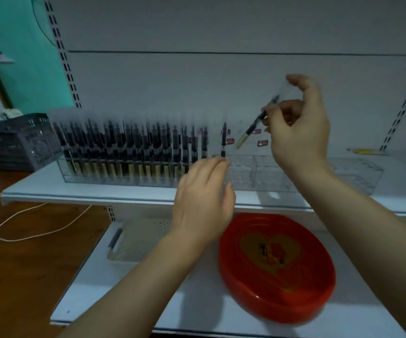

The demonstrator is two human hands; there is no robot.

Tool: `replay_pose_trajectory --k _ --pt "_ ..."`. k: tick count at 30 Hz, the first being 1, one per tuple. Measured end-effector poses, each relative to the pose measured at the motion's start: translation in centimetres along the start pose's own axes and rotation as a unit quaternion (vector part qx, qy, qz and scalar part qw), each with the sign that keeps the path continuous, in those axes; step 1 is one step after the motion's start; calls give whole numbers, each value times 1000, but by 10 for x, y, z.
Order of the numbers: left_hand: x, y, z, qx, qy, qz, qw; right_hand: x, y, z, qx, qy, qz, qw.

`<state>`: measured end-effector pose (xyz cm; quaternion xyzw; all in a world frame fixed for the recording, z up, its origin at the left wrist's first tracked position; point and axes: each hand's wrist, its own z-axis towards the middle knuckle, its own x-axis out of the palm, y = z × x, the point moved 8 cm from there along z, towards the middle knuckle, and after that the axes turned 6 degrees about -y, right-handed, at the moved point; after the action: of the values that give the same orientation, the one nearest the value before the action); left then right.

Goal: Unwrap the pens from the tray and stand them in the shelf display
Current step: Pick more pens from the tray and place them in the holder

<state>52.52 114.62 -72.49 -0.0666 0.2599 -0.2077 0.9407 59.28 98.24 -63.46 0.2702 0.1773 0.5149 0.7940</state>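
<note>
Your right hand [299,128], at about one o'clock, pinches a black pen [255,123] between thumb and curled fingers, gold end slanting down towards the clear acrylic display [246,176], likely so it can drop in upright; a clear wrapper seems to trail above your fingers, though blur hides it. Your left hand [204,198], near centre, pinches the base of another pen [223,140] standing vertical over the display's empty right section; the red tray [276,269] sits at five o'clock, apparently empty.
</note>
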Motion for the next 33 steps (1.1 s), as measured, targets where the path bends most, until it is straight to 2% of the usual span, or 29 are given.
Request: replay_pose_trajectory --k 6,15,19,25,30,33 --pt "5 2 3 35 4 39 999 32 -9 1 -48 104 -84 990" --pt "-1 4 12 21 -24 13 999 54 -13 0 -59 204 -144 966" --pt "0 6 12 20 -25 3 999 63 -11 -9 -82 268 -171 944" --pt "-1 7 9 13 -36 -11 999 58 -21 -12 -49 235 -144 960" --pt "0 10 4 -43 -10 -69 997 51 -19 -25 -44 237 -133 961" --pt "-7 12 2 -69 -17 -112 991 37 -13 -26 -41 190 -131 972"
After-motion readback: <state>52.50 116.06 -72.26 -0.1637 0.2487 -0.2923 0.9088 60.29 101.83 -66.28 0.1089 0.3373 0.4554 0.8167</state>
